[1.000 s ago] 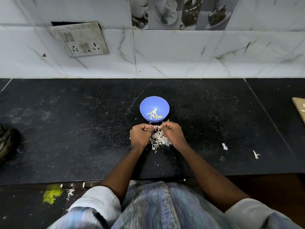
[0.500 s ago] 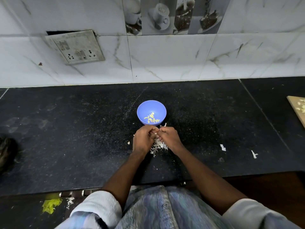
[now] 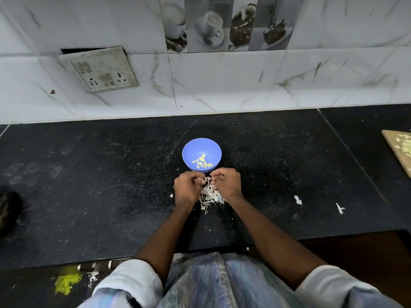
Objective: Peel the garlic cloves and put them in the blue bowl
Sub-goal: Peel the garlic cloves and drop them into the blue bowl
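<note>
Both forearms converge toward 12 o'clock, left hand [image 3: 188, 188] and right hand [image 3: 228, 182] knuckles-up with fingers curled, fingertips nearly meeting.

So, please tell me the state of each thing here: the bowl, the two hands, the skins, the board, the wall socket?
blue bowl: upright, holds some peeled garlic cloves
left hand: fingers curled, pinching something small
right hand: fingers curled, pinching something small
garlic skins: loose pile on the counter
wooden board: lying flat, pale pieces on it
switch plate: tilted, gap above it
</note>
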Demonstrator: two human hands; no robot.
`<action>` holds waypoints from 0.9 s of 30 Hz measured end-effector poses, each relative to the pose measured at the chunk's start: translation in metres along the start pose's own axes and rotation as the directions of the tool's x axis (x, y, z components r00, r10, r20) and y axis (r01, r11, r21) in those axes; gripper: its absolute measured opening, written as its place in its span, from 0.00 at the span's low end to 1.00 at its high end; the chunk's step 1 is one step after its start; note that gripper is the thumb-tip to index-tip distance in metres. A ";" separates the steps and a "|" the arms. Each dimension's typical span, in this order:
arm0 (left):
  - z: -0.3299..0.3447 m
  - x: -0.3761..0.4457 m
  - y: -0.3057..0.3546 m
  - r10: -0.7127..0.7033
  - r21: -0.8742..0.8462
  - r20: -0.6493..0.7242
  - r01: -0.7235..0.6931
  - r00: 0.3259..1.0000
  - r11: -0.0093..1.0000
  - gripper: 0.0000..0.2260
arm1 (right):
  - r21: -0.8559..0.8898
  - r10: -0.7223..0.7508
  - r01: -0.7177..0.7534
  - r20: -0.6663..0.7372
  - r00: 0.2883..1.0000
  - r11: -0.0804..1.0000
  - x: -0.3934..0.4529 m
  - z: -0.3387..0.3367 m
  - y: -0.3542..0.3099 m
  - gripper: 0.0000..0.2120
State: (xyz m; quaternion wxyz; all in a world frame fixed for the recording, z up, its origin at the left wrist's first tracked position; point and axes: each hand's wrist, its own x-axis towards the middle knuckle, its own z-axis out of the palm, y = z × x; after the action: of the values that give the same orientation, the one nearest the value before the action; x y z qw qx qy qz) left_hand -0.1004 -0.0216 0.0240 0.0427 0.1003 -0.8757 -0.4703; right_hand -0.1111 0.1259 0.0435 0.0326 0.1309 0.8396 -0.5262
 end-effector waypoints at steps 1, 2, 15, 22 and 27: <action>0.000 0.001 0.001 -0.017 -0.001 -0.005 0.017 1.000 1.000 0.09 | -0.010 0.006 -0.006 -0.003 1.000 1.000 -0.001 0.001 -0.001 0.14; 0.000 0.001 0.002 -0.023 0.010 -0.011 0.023 1.000 1.000 0.09 | -0.036 0.012 -0.012 -0.005 1.000 0.999 -0.001 0.002 -0.002 0.14; 0.001 0.039 0.026 0.008 -0.074 -0.090 -0.015 0.996 0.997 0.12 | -0.197 -0.078 0.047 -0.150 0.986 0.979 0.005 0.008 -0.023 0.07; -0.011 0.060 0.035 0.063 -0.075 -0.040 -0.065 0.997 0.995 0.11 | -0.149 -0.155 0.120 -0.250 0.956 0.982 0.011 0.014 -0.024 0.20; -0.032 0.039 0.011 -0.133 -0.258 -0.218 0.074 0.967 0.963 0.02 | -0.193 -0.242 0.209 -0.166 0.956 0.959 0.006 0.032 -0.023 0.10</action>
State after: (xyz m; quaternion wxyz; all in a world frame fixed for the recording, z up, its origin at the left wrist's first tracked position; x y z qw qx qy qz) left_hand -0.1347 -0.0501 0.0495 0.1327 0.1946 -0.7925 -0.5626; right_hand -0.1251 0.0893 0.0483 -0.0959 0.0795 0.8910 -0.4366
